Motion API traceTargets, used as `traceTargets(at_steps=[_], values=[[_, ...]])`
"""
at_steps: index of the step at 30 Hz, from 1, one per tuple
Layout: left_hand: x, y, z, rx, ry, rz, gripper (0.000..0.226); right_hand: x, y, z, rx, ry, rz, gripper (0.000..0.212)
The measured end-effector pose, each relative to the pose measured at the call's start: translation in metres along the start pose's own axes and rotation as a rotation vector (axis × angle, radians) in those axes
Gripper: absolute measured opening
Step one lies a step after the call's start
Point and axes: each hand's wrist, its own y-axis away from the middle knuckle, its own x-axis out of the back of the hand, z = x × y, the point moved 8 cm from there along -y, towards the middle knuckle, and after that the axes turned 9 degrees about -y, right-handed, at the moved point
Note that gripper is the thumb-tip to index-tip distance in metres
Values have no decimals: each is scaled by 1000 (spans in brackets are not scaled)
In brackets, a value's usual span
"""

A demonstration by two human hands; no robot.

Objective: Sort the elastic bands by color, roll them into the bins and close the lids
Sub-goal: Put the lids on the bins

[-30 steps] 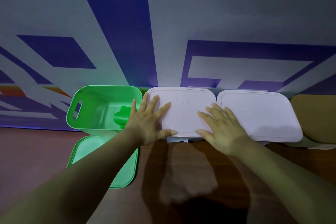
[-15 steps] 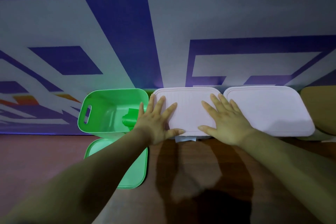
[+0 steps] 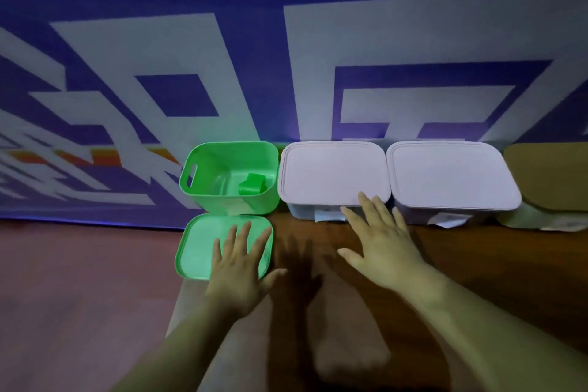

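An open green bin (image 3: pixel 203 165) stands against the wall with a rolled green elastic band (image 3: pixel 252 187) lying inside it. Its green lid (image 3: pixel 200 242) lies flat on the table in front of it. My left hand (image 3: pixel 240 267) is spread flat over the lid's right part, fingers straight. To the right stand two pale pink bins, the middle one (image 3: pixel 331 169) and the right one (image 3: pixel 448 172), both with lids on. My right hand (image 3: pixel 381 239) hovers open in front of the middle bin, fingertips near its front edge.
A tan bin (image 3: pixel 547 175) stands at the far right, partly cut off. A blue and white patterned wall (image 3: pixel 286 41) rises directly behind the bins. White labels hang from the pink bins' fronts. The brown table (image 3: pixel 79 296) stretches to the left and towards me.
Both hands have come off the middle pink lid and drawn back. The left hand moved left and down onto the green lid; the right hand pulled back to the pink bin's front edge.
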Motion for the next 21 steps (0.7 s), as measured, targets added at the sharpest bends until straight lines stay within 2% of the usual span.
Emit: traceTargets(at_steps=[5,10,15,21], values=[[-22,71,-31,173,-1,-68,99,-31,18,-29,41,-41,-121,79],[-54,111,-81,281,57,-115,89,-77,22,-72,85,-13,-280,76],[-87,106,-131,289,83,-236,86,-121,3,-110,33,-9,-365,78],[-112,62,-182,157,129,-266,87,-159,-32,-149,-72,-84,-349,78]])
